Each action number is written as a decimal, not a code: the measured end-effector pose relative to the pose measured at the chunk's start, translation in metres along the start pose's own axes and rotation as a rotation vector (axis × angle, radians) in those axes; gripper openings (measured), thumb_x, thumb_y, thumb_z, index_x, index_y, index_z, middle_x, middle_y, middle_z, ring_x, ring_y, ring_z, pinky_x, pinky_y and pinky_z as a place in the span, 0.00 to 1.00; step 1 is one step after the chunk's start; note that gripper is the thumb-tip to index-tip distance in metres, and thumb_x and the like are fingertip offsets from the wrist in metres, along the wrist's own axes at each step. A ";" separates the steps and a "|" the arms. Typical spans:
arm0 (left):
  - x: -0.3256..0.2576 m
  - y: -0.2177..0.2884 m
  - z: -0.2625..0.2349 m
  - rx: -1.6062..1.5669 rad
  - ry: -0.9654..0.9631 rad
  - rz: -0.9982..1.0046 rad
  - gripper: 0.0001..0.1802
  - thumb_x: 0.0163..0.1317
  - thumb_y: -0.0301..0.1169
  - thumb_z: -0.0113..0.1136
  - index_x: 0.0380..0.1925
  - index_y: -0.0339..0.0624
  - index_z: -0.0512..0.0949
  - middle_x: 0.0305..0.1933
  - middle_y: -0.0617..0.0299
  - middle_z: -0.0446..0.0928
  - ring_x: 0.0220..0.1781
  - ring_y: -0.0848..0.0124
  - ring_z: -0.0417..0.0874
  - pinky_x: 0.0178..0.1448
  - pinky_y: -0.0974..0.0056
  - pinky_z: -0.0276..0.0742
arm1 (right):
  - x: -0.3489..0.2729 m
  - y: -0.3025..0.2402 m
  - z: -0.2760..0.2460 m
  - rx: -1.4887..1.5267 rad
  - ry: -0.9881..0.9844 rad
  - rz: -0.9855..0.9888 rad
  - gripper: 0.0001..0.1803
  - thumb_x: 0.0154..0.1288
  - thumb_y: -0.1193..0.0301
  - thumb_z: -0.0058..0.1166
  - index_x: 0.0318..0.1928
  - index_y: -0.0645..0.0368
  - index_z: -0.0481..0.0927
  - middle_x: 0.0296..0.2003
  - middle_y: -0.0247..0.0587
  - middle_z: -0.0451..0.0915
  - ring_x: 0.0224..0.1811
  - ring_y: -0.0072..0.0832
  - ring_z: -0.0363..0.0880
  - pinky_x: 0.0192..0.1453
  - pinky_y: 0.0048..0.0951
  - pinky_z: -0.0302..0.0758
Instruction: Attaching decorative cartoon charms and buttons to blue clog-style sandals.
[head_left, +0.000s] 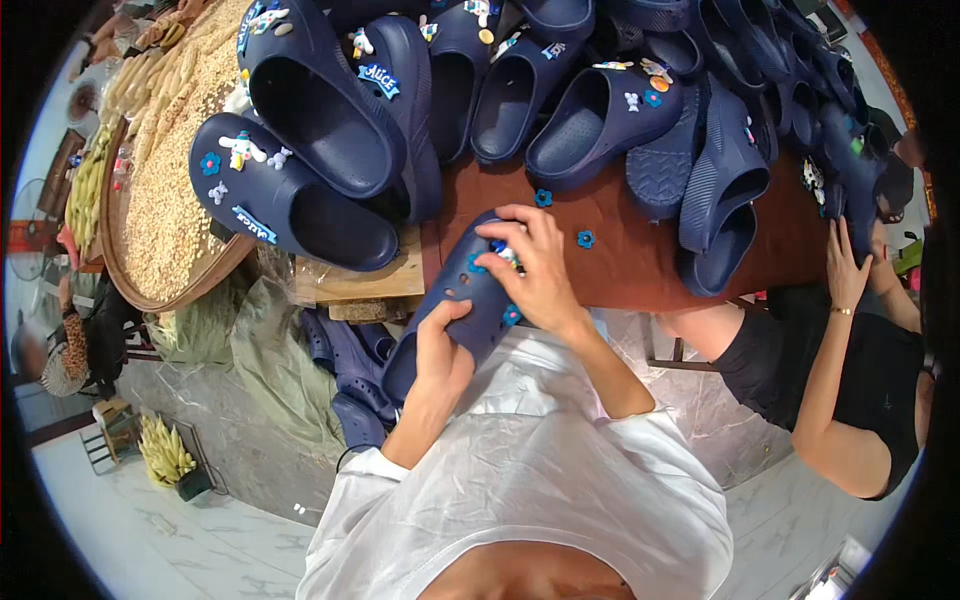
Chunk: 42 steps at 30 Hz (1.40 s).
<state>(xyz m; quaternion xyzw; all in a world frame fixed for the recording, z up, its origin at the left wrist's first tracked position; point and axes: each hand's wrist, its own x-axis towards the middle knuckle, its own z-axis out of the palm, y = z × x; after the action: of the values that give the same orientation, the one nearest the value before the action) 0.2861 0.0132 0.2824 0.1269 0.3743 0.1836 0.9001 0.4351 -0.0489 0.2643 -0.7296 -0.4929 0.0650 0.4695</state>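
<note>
A navy blue clog (445, 265) with round holes in its upper lies tilted over my lap at the table's front edge. My left hand (442, 352) is closed round its side, the thumb on the upper near the holes. The thumb and fingers of my right hand (540, 268) pinch around a small white and blue shoe charm (506, 252) at the toe; whether it is seated in a hole is hidden. A blue flower charm (477, 263) sits beside my right thumb, and another flower charm (512, 315) is on the clog's near side.
Decorated navy clogs (615, 120) are heaped on the brown cloth (630, 265), with two loose flower charms (585, 239) before them. Left stands a round basket (185, 293) of pale kernels; more clogs (355, 375) lie below. A co-worker (850, 390) in black handles a clog at right.
</note>
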 end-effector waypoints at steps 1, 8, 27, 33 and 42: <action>0.001 -0.001 0.003 -0.042 -0.004 -0.010 0.29 0.57 0.24 0.50 0.61 0.32 0.67 0.59 0.50 0.75 0.61 0.57 0.78 0.68 0.53 0.73 | 0.000 0.002 -0.003 0.046 0.055 0.013 0.13 0.63 0.67 0.61 0.48 0.54 0.81 0.50 0.44 0.74 0.57 0.42 0.71 0.60 0.41 0.66; 0.019 0.000 -0.011 -0.184 0.007 -0.009 0.24 0.60 0.25 0.49 0.59 0.33 0.69 0.59 0.46 0.76 0.61 0.53 0.78 0.68 0.46 0.72 | -0.021 0.036 -0.048 -0.353 0.044 0.223 0.13 0.60 0.71 0.62 0.45 0.58 0.79 0.44 0.46 0.76 0.48 0.46 0.76 0.52 0.43 0.72; 0.010 0.001 -0.008 -0.303 0.065 0.098 0.19 0.69 0.39 0.50 0.55 0.41 0.73 0.59 0.52 0.78 0.61 0.58 0.79 0.70 0.50 0.70 | -0.027 0.022 -0.031 0.052 0.077 0.235 0.06 0.69 0.78 0.53 0.43 0.64 0.81 0.38 0.43 0.79 0.40 0.33 0.81 0.45 0.30 0.75; 0.012 0.001 -0.013 -0.084 -0.035 0.120 0.22 0.65 0.27 0.54 0.59 0.35 0.67 0.58 0.53 0.76 0.59 0.61 0.79 0.70 0.54 0.70 | -0.040 -0.013 -0.005 0.431 -0.083 0.336 0.06 0.68 0.79 0.55 0.45 0.65 0.81 0.40 0.40 0.79 0.40 0.23 0.81 0.45 0.24 0.79; 0.012 -0.001 -0.020 0.075 -0.100 0.110 0.22 0.59 0.19 0.56 0.55 0.27 0.69 0.52 0.55 0.77 0.55 0.68 0.79 0.63 0.63 0.73 | -0.064 -0.008 0.009 0.577 -0.058 0.388 0.08 0.68 0.82 0.55 0.47 0.69 0.80 0.45 0.40 0.77 0.46 0.23 0.82 0.50 0.23 0.79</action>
<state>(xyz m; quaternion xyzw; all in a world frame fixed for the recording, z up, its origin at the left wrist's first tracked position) 0.2800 0.0197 0.2608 0.1902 0.3280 0.2122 0.9007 0.3927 -0.0922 0.2413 -0.6450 -0.3193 0.3103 0.6211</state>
